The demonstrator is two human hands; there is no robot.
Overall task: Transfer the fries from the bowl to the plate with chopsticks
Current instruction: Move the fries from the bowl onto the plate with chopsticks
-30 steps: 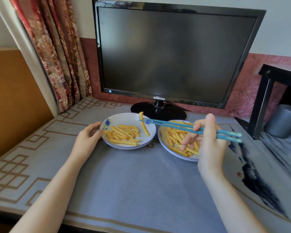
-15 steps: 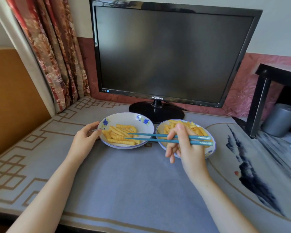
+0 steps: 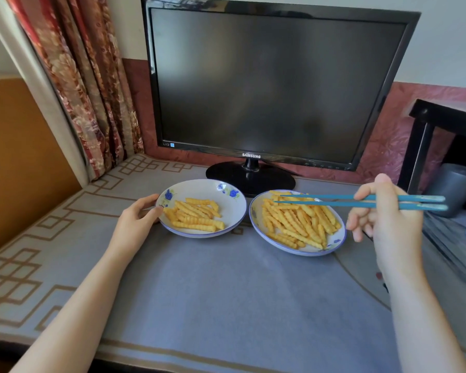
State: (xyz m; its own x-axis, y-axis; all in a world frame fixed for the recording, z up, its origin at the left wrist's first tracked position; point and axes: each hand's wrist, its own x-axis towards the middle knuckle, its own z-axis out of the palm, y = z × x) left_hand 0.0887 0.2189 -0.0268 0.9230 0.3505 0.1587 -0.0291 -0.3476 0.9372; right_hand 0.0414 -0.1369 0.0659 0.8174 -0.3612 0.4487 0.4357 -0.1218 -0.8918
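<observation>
Two white dishes with blue flowers sit side by side on the grey mat. The left plate (image 3: 228, 208) holds a small pile of crinkle fries (image 3: 197, 215). The right bowl (image 3: 255, 215) holds a bigger pile of fries (image 3: 299, 224). My left hand (image 3: 137, 219) holds the plate's left rim, thumb on its edge. My right hand (image 3: 388, 224) grips a pair of blue chopsticks (image 3: 334, 200) to the right of the bowl. Their tips hover slightly apart over the bowl's far side, with no fry between them.
A black monitor (image 3: 267, 84) stands right behind the dishes, its round base (image 3: 250, 179) close to both rims. At the right are a black table frame (image 3: 420, 146) and a grey cylinder (image 3: 455, 187). A floral curtain (image 3: 86, 84) hangs at the left.
The chopsticks held a fry above the plate, dipped into the plate, then swung right with my right hand. Their tips are now empty over the bowl. My left hand stayed.
</observation>
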